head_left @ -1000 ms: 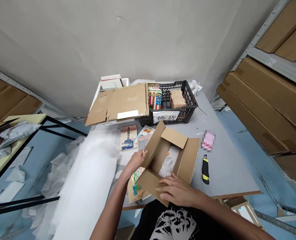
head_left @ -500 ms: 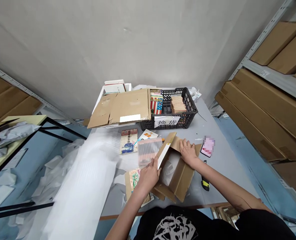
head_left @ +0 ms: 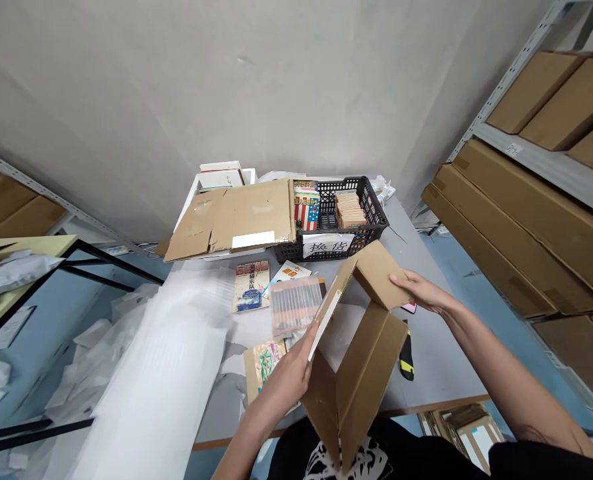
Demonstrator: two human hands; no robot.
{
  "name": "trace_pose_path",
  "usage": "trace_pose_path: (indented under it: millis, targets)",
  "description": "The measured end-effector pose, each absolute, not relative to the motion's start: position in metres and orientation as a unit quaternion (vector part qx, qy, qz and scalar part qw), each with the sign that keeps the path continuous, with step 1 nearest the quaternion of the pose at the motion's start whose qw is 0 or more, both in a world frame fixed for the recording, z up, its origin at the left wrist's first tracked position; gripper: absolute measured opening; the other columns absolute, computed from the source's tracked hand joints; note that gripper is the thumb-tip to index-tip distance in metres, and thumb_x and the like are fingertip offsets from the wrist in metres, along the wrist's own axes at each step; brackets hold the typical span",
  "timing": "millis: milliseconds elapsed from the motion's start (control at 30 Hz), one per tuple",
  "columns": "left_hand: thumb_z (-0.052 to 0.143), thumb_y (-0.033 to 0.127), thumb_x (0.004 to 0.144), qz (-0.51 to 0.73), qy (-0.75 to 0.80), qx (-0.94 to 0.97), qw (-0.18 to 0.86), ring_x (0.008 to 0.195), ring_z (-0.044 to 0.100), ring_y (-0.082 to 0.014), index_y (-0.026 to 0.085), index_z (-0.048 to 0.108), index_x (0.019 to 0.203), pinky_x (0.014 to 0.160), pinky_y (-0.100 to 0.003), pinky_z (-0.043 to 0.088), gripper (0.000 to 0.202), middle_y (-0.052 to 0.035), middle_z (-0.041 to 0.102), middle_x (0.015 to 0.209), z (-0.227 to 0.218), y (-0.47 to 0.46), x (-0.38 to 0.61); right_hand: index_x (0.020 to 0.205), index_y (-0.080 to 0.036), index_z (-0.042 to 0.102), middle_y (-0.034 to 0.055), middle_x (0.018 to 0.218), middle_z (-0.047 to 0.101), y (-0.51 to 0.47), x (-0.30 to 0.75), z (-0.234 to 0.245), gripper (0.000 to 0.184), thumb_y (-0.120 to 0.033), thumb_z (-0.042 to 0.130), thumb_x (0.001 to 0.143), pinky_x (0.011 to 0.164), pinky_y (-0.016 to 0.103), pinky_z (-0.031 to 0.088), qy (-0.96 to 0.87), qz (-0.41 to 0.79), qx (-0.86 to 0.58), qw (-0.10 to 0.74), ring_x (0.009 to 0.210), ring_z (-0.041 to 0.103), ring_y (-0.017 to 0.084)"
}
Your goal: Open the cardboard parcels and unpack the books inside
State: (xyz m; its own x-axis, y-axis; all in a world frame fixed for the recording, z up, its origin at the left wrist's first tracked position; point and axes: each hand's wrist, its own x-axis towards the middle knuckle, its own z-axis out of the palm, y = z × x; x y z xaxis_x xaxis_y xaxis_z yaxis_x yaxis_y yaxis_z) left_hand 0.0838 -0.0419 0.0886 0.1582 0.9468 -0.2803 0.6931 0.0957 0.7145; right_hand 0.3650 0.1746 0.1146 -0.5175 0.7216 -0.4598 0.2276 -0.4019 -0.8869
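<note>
Cardboard box (head_left: 363, 387), held tilted on edge: left hand (head_left: 287, 377) at 8 o'clock, fingers clasping rim (head_left: 325, 325); right hand (head_left: 421, 293) at 2 o'clock, fingers flat, steadying flap (head_left: 379, 275).

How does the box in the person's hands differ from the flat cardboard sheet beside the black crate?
The cardboard box is lifted and tilted between the left hand and right hand, while the flat cardboard sheet lies beside the black plastic crate. The box is open with folded panels; the sheet is spread flat with a white label. Both are brown cardboard.
</note>
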Motion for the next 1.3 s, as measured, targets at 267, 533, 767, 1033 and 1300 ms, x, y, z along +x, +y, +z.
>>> trace_pose_path:
  millis: [267,533,767,1033,1300]
  targets:
    - [0.03,0.012,0.088,0.215,0.608,0.699,0.309,0.141,0.024,-0.0218,0.035,0.005,0.149,0.112,-0.045,0.032,0.07,0.0026,0.018,0.156,0.154,-0.067,0.111,0.107,-0.027,0.062,0.0022,0.106,0.07,0.106,0.348,0.11,0.052,-0.049,0.079,0.063,0.074,0.029,0.056,-0.357,0.704,-0.395,0.471,0.091,0.066,0.019]
    - [0.03,-0.009,0.072,0.016,0.679,0.663,0.315,0.143,0.005,-0.0315,0.034,0.01,0.148,0.111,-0.059,0.017,0.09,-0.0086,0.002,0.156,0.117,-0.036,0.142,0.104,-0.032,0.064,-0.0038,0.114,0.069,0.058,0.329,0.001,0.035,-0.04,0.073,0.071,0.09,0.037,0.052,-0.191,0.751,-0.403,0.486,0.104,0.063,0.019]
    - [0.038,-0.007,0.07,-0.015,0.6,0.656,0.458,0.142,-0.007,-0.0326,0.038,0.008,0.147,0.109,-0.065,0.009,0.094,-0.0069,-0.006,0.156,0.029,-0.057,0.163,0.085,-0.027,0.069,0.0061,0.095,0.074,0.025,0.427,-0.067,0.036,-0.055,0.066,0.063,0.089,0.05,0.049,-0.181,0.784,-0.504,0.314,0.099,0.065,0.032]
    - [0.039,0.01,0.084,-0.04,0.561,0.661,0.496,0.143,0.007,-0.0335,0.033,0.023,0.147,0.107,-0.067,0.011,0.069,-0.0126,0.013,0.156,-0.006,-0.056,0.161,0.105,-0.014,0.065,0.0181,0.115,0.066,0.053,0.473,-0.058,0.071,-0.075,0.042,0.076,0.1,0.046,0.042,-0.249,0.848,-0.451,0.12,0.116,0.057,0.03]
    - [0.049,0.048,0.085,0.04,0.522,0.667,0.531,0.141,0.023,-0.0313,0.029,0.04,0.14,0.109,-0.064,0.007,0.059,-0.0137,0.031,0.151,-0.017,-0.063,0.127,0.099,-0.017,0.063,0.0121,0.101,0.072,0.087,0.433,-0.09,0.046,-0.049,0.073,0.067,0.087,0.039,0.051,-0.338,0.768,-0.53,0.124,0.096,0.068,0.026]
